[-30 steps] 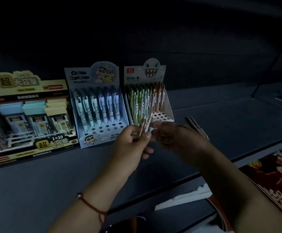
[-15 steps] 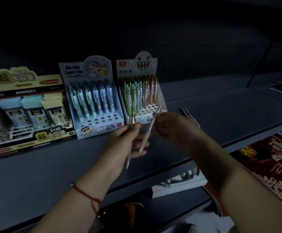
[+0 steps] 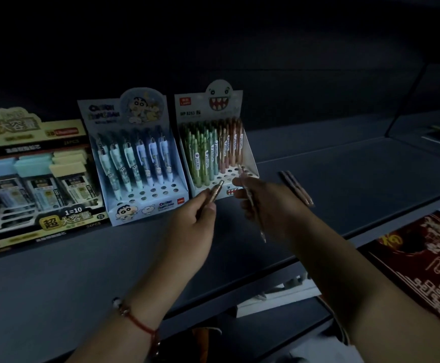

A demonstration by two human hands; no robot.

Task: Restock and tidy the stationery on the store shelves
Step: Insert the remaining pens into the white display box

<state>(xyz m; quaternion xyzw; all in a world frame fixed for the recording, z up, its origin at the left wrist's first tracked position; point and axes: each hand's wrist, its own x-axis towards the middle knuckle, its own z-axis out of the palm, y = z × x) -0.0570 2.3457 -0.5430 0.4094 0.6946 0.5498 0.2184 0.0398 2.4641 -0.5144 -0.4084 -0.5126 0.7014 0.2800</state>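
My left hand [image 3: 195, 226] pinches one pen [image 3: 215, 191]; my right hand [image 3: 263, 205] grips another pen [image 3: 253, 205]. Just beyond stands the ghost display box [image 3: 213, 106], the cartoon pen box [image 3: 124, 113] to its left. Two loose pens [image 3: 296, 188] lie right.

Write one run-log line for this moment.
left hand: holds pen | right hand: holds pen | monster-face display box: front holes empty

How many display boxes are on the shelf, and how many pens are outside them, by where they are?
Display boxes: 3, the lead-refill box, cartoon pen box, monster-face pen box
Pens in hands: 2, left hand, right hand
Loose pens on the shelf: 2
Total: 7
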